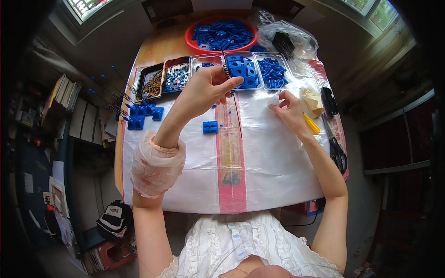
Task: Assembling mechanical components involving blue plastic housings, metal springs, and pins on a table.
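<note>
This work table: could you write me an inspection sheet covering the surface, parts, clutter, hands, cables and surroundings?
Surface: creased white sheet with a pink stripe.
Parts: red basin holding blue pieces; row of trays; blue block on the sheet.
Clutter: scissors, yellow handle, crumpled plastic bag.
Hands: left hand gripping a dark rod with a coil; right hand pinching something small and white, unclear what.
Cables: thin dark cord, lower right.
Surroundings: black-and-white bag, lower left; windows, top corners.
</note>
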Tool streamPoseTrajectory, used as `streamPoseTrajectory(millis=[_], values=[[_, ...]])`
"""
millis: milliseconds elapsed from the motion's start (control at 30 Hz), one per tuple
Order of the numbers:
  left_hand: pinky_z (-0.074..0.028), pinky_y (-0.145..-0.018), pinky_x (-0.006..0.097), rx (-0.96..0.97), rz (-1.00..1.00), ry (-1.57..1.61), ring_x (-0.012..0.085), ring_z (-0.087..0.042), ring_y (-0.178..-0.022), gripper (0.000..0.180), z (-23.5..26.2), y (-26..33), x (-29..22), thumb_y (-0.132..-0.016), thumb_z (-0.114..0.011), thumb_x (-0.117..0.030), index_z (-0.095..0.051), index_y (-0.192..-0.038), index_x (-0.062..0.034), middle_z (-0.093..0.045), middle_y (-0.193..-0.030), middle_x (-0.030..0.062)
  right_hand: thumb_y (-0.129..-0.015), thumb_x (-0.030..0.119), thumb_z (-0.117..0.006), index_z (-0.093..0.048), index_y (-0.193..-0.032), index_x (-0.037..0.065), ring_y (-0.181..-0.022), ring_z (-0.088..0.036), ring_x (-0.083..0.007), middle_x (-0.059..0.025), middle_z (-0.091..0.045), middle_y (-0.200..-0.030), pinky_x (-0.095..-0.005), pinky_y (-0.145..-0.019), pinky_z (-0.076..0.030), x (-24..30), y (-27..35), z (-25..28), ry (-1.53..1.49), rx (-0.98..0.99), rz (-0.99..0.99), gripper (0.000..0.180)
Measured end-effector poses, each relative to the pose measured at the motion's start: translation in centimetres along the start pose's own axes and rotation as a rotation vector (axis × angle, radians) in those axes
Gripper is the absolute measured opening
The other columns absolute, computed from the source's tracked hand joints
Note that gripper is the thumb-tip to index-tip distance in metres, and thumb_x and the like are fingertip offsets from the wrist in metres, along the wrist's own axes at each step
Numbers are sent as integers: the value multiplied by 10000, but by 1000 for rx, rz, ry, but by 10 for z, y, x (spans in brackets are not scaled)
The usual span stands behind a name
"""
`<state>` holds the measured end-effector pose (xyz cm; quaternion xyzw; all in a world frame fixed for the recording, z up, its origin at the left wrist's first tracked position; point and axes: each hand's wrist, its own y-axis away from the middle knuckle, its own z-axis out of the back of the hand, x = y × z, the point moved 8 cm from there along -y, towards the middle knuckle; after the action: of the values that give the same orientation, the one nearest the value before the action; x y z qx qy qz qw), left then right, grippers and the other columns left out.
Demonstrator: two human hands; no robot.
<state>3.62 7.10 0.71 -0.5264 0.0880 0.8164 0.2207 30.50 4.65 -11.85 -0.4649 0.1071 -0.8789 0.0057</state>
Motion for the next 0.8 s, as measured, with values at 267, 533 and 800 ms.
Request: streamPoseTrajectory(millis=[267,533,800], values=[[-516,-565,255,-12,-14,-12,80,-645,-648,406,1,-6,-6,-976,-777,-370,-696,-898,21,-718,-744,57,-818,141,-863,-669,-1000,19,-745,-614,-144,-59,-687,-899,-305,-686,-516,8,-3,-2,82,-7,49,293],[-549,-626,344,-117,-99,-220,195,-696,-645,433,4,-9,-17,-925,-818,-368,-704,-866,45,-741,-760,146,-806,161,-868,-649,-969,24,-804,-586,-173,-60,-653,-864,-325,-727,-511,11,-1,2,135,6,33,305],[-474,-555,266,-186,-216,-334,95,-615,-608,335,-1,-2,-35,-945,-814,-291,-699,-858,11,-692,-708,55,-788,173,-878,-646,-956,29,-852,-584,-190,-67,-654,-912,-333,-767,-513,18,0,3,127,35,5,321]])
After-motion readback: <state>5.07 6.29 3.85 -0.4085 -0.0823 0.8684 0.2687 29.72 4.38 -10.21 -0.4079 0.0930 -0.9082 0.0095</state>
